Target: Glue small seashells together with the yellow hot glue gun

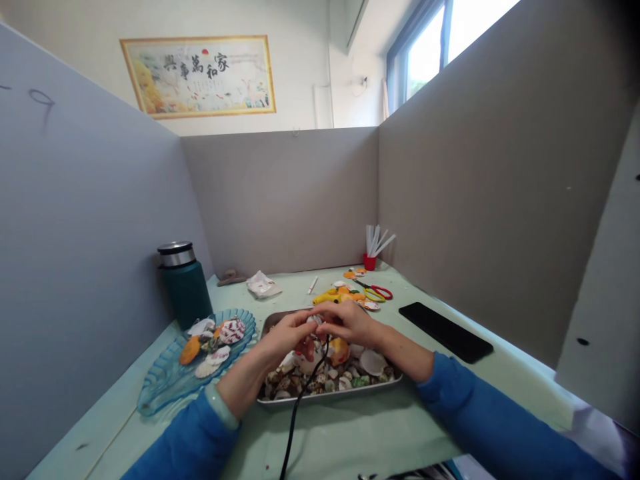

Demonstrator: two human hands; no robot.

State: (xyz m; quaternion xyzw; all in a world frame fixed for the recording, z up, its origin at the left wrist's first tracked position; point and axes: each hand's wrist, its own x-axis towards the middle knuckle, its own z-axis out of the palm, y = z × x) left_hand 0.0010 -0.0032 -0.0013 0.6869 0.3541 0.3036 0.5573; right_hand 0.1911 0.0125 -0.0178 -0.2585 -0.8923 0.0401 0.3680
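Note:
Above the metal tray (330, 399) my left hand (286, 337) and my right hand (353, 323) meet, fingertips close together. Between them is a small whitish shell (315, 321), partly hidden by the fingers, and both hands pinch it. Loose seashells and snail shells fill the tray, among them a pale flat shell (373, 362) and an orange one (339, 351). Just behind my right hand lies a yellow hot glue gun (325, 297). A black cord (299, 400) runs from below my fingers across the tray to the front edge.
Left stands a blue scalloped plate (160, 387) with several shells, beside a green bottle (186, 290). Red-handled scissors (379, 292), a red cup (369, 262) of glue sticks and a crumpled packet (263, 285) lie behind. A black phone (445, 331) is at right. Grey partitions (280, 200) enclose the table.

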